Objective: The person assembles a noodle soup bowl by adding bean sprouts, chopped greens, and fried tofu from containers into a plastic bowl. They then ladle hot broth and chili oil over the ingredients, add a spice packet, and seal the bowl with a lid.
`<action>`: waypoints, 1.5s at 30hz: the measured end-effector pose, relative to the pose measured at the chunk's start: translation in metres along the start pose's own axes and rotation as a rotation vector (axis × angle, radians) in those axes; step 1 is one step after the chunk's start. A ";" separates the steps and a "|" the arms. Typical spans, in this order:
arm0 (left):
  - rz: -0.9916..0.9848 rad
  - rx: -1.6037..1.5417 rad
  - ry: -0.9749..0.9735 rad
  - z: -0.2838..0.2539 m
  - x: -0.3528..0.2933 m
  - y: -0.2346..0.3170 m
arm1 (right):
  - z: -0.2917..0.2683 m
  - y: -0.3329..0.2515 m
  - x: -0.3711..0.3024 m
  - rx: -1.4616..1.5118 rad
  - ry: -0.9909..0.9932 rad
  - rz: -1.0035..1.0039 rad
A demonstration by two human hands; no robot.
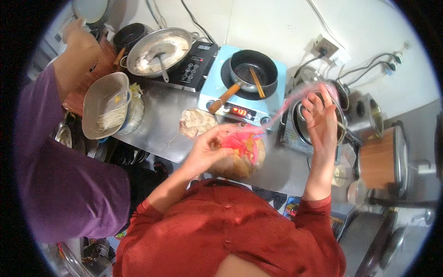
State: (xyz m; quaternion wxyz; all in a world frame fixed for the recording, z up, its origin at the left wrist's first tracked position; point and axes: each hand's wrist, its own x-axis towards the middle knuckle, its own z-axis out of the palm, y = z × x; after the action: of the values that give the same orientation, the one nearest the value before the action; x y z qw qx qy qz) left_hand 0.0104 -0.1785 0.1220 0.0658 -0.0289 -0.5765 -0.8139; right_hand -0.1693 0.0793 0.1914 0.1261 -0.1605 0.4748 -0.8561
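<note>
My left hand (210, 150) is closed on a crumpled red-and-pink plastic bag (242, 144) above the front of the steel counter. From the bag a blurred pink strip (290, 99) stretches up and right to my raised right hand (320, 120). The strip runs behind the right fingertips and seems caught among them, with the palm showing; the exact grip is smeared by motion. Below the bag sits a round, pale brown thing (237, 166), partly covered by it. Left of that, next to my left hand, lies a pale, brown-streaked piece of food (197, 122).
A light blue cooker (217, 94) carries a black pan (254, 69) with chopsticks (256, 83). Beside it, a wide pan (177, 48) of whitish food stands on a black cooktop (191, 76). A bowl (94, 104) holds noodles. At left, a purple-sleeved person (74, 171) reaches out; pots (304, 129) stand right.
</note>
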 end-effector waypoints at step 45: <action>-0.314 1.728 0.960 -0.420 0.054 0.044 | 0.052 0.137 -0.024 -1.594 -1.038 -0.238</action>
State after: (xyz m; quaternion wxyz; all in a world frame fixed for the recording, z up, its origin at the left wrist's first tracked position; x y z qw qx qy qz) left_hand -0.0244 -0.5923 0.0301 0.1818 0.4369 -0.8800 -0.0408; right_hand -0.1181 -0.0229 0.0972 0.0866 -0.6056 0.7833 -0.1106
